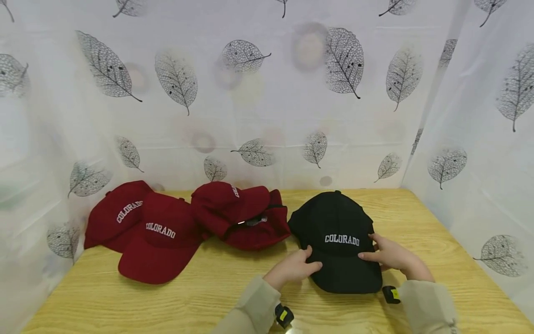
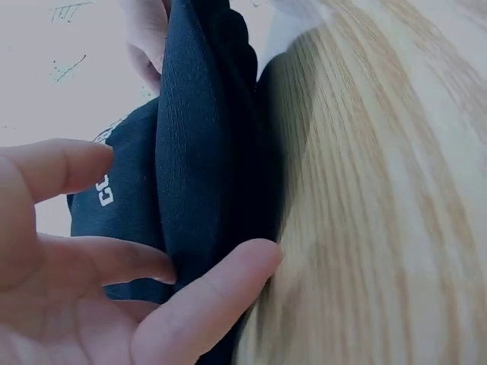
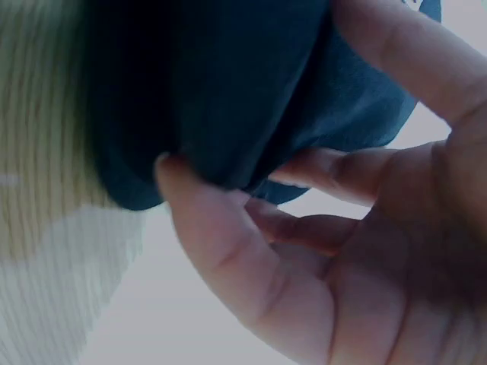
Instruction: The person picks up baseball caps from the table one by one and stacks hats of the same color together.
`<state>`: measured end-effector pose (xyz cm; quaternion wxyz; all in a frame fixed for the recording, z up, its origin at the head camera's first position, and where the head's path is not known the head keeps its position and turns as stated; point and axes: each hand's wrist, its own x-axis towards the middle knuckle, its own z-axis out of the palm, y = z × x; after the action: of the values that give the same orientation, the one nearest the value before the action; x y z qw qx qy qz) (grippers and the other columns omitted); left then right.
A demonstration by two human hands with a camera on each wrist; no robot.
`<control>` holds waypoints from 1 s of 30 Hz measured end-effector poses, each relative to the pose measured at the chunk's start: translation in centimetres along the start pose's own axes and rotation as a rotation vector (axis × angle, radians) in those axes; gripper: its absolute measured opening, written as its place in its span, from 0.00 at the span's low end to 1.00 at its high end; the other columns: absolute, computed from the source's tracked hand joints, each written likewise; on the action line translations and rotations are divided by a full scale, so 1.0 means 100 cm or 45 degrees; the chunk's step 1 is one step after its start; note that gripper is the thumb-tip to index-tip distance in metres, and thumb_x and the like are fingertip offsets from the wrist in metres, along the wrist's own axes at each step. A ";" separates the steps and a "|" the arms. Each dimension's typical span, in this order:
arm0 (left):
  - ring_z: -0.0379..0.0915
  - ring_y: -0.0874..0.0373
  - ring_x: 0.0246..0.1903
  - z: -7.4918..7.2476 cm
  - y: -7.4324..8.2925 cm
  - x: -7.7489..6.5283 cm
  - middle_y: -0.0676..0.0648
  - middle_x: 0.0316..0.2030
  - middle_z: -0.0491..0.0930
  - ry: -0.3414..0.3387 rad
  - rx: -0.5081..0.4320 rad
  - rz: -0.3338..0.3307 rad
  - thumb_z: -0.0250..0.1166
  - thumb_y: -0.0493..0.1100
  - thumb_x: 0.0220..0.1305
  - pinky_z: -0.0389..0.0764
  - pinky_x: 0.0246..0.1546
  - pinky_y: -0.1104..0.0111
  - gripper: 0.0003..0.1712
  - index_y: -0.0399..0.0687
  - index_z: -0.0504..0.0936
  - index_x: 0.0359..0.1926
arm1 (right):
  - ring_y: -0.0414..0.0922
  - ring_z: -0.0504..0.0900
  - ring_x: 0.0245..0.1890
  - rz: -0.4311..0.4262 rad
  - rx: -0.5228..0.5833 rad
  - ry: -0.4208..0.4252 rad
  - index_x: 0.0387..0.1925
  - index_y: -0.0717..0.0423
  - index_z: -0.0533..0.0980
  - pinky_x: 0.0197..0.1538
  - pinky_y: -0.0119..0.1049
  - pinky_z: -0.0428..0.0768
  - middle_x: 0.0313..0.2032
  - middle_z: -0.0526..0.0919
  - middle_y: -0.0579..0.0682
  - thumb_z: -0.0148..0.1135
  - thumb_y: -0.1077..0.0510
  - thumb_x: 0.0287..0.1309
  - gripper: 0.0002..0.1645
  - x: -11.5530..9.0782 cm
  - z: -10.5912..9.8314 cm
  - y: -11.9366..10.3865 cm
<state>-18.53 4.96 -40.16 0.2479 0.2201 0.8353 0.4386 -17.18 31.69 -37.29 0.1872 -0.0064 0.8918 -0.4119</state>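
A black baseball cap (image 1: pixel 342 218) with white COLORADO lettering sits on the table, its brim toward me. At the brim's left side my left hand (image 1: pixel 295 266) has its fingers spread, fingertips right at the edge. In the left wrist view the left hand (image 2: pixel 91 258) shows its digits apart, beside the dark cap (image 2: pixel 190 152). My right hand (image 1: pixel 392 255) holds the cap's right side where brim meets crown. Seen from the right wrist, the right hand (image 3: pixel 350 228) has its fingers bent about the edge of the dark cloth (image 3: pixel 228 84).
Several dark red COLORADO caps lie to the left: one front cap (image 1: pixel 162 241), another behind it (image 1: pixel 117 213), and a overlapping bunch (image 1: pixel 242 218) nearer the middle. A leaf-printed white curtain (image 1: pixel 267 111) closes off the back and sides of the wooden table (image 1: pixel 200 301).
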 end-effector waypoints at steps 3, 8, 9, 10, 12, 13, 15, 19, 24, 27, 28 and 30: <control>0.65 0.54 0.11 0.001 0.001 -0.001 0.37 0.60 0.64 -0.015 0.048 0.008 0.55 0.52 0.61 0.72 0.27 0.71 0.36 0.32 0.60 0.62 | 0.56 0.76 0.42 0.013 0.000 -0.011 0.61 0.79 0.38 0.41 0.49 0.75 0.51 0.61 0.78 0.59 0.49 0.55 0.54 0.002 0.001 0.002; 0.69 0.57 0.18 0.001 0.003 -0.002 0.38 0.56 0.70 0.001 0.131 0.022 0.54 0.52 0.61 0.71 0.34 0.72 0.32 0.31 0.67 0.57 | 0.55 0.75 0.41 -0.001 -0.077 0.051 0.61 0.78 0.42 0.40 0.48 0.75 0.48 0.66 0.73 0.61 0.47 0.52 0.54 0.005 0.002 0.001; 0.72 0.57 0.24 0.001 0.003 -0.001 0.38 0.54 0.71 0.008 0.150 0.029 0.55 0.52 0.61 0.71 0.38 0.71 0.31 0.32 0.69 0.56 | 0.56 0.75 0.42 -0.010 -0.098 0.062 0.61 0.78 0.43 0.41 0.48 0.75 0.47 0.67 0.73 0.61 0.47 0.52 0.54 0.006 0.002 0.001; 0.74 0.56 0.30 0.001 0.002 -0.001 0.39 0.54 0.72 0.015 0.162 0.032 0.55 0.52 0.61 0.71 0.41 0.70 0.31 0.32 0.70 0.56 | 0.57 0.74 0.42 -0.017 -0.132 0.085 0.61 0.78 0.45 0.42 0.48 0.75 0.47 0.68 0.72 0.62 0.47 0.51 0.53 0.006 0.002 0.001; 0.73 0.54 0.44 0.001 0.002 0.000 0.39 0.52 0.73 0.031 0.178 0.039 0.55 0.52 0.61 0.69 0.48 0.69 0.29 0.32 0.72 0.54 | 0.60 0.73 0.45 -0.054 -0.212 0.113 0.59 0.79 0.47 0.44 0.49 0.73 0.47 0.68 0.73 0.62 0.47 0.51 0.52 0.007 0.003 0.000; 0.72 0.52 0.48 0.001 0.001 0.001 0.39 0.51 0.74 0.038 0.182 0.041 0.55 0.52 0.60 0.68 0.49 0.67 0.29 0.32 0.72 0.53 | 0.62 0.71 0.46 -0.073 -0.246 0.125 0.59 0.80 0.48 0.45 0.50 0.72 0.47 0.68 0.74 0.62 0.47 0.51 0.51 0.008 0.004 0.000; 0.69 0.52 0.51 0.000 -0.001 0.002 0.40 0.50 0.74 0.046 0.183 0.041 0.55 0.52 0.60 0.67 0.51 0.66 0.28 0.33 0.73 0.52 | 0.65 0.69 0.48 -0.094 -0.300 0.150 0.57 0.81 0.51 0.47 0.51 0.71 0.48 0.68 0.74 0.62 0.46 0.50 0.51 0.009 0.005 0.000; 0.73 0.57 0.35 -0.001 -0.003 0.003 0.46 0.34 0.78 0.054 0.142 0.062 0.55 0.51 0.60 0.71 0.38 0.70 0.22 0.34 0.79 0.40 | 0.66 0.68 0.50 -0.113 -0.328 0.160 0.56 0.81 0.52 0.48 0.52 0.70 0.49 0.67 0.75 0.63 0.46 0.50 0.50 0.010 0.006 0.000; 0.48 0.61 0.12 -0.001 -0.006 0.002 0.54 0.11 0.54 0.049 0.028 0.090 0.56 0.49 0.59 0.52 0.16 0.72 0.23 0.46 0.62 0.12 | 0.65 0.70 0.48 -0.141 -0.318 0.144 0.56 0.82 0.51 0.46 0.50 0.71 0.50 0.67 0.75 0.64 0.47 0.48 0.51 0.008 0.006 0.001; 0.44 0.63 0.12 -0.002 -0.005 0.000 0.56 0.10 0.51 0.027 0.024 0.095 0.56 0.50 0.59 0.48 0.15 0.72 0.25 0.49 0.59 0.10 | 0.66 0.70 0.48 -0.148 -0.293 0.109 0.57 0.81 0.49 0.46 0.49 0.72 0.51 0.65 0.76 0.65 0.46 0.47 0.54 0.005 0.007 0.001; 0.44 0.63 0.12 -0.003 -0.005 -0.001 0.56 0.10 0.51 0.017 0.033 0.091 0.56 0.50 0.59 0.47 0.15 0.72 0.25 0.49 0.59 0.10 | 0.66 0.70 0.48 -0.151 -0.288 0.095 0.57 0.81 0.49 0.45 0.49 0.73 0.51 0.65 0.77 0.65 0.46 0.47 0.54 0.003 0.007 0.001; 0.43 0.63 0.12 -0.004 -0.004 -0.004 0.56 0.10 0.50 -0.010 0.067 0.093 0.56 0.50 0.59 0.47 0.15 0.73 0.25 0.48 0.61 0.09 | 0.66 0.71 0.47 -0.155 -0.289 0.071 0.57 0.81 0.49 0.45 0.49 0.73 0.51 0.65 0.77 0.65 0.45 0.47 0.54 -0.001 0.009 0.001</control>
<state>-18.52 4.26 -40.15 0.2291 0.2586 0.8370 0.4243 -16.78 31.14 -37.82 0.1350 -0.0702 0.9355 -0.3189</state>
